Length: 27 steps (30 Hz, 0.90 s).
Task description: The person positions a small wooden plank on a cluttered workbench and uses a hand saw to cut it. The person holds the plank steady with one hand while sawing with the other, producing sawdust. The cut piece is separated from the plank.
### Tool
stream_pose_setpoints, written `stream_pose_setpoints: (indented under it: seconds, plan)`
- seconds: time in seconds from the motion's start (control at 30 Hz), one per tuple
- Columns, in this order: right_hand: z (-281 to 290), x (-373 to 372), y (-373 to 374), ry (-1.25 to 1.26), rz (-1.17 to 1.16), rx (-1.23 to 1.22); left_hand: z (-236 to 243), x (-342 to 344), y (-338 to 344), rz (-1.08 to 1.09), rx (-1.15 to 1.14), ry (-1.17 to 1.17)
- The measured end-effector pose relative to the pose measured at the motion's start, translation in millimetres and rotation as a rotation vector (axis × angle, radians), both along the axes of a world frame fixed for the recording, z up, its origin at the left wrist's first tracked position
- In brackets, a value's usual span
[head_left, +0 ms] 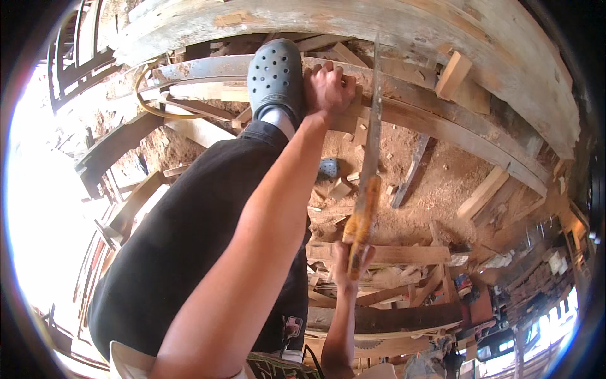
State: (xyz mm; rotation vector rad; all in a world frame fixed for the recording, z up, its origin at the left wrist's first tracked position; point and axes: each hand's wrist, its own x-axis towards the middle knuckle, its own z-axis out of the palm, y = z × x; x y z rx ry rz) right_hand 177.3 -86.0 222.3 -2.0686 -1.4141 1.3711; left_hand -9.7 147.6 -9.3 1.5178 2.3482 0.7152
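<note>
A handsaw (371, 151) with a long blade and a worn yellow-orange handle is in my right hand (353, 260), whose fingers wrap round the grip. The blade points away from me and crosses a long wooden beam (429, 120) just right of my left hand (329, 88). That left hand is closed, its fingers curled over a piece of wood (347, 117) at the beam. Beside it, my foot in a grey clog (276, 72) with holes presses down on the beam. How far the blade has cut cannot be made out.
A thick pale timber (315, 18) runs across the far side. A short wood block (453, 74) leans near it. Sawdust and offcuts (339, 189) cover the ground, where my other clog (328, 168) shows. Boards (404, 254) lie nearer, and a yellow hoop (144, 95) is at left.
</note>
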Motion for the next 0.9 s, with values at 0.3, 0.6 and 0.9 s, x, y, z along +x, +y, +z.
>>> stream_pose_setpoints:
  seconds: [0.3, 0.6, 0.9]
  plan:
    - [127, 28, -46, -0.012, -0.175, -0.189, -10, -2, -1, -0.022, -0.023, 0.034]
    - [13, 30, -61, -0.172, 0.237, 0.023, -18, 4, -3, 0.104, 0.142, 0.065]
    - [78, 29, -46, 0.151, -0.498, -0.419, -11, 0, -3, -0.025, 0.015, 0.047]
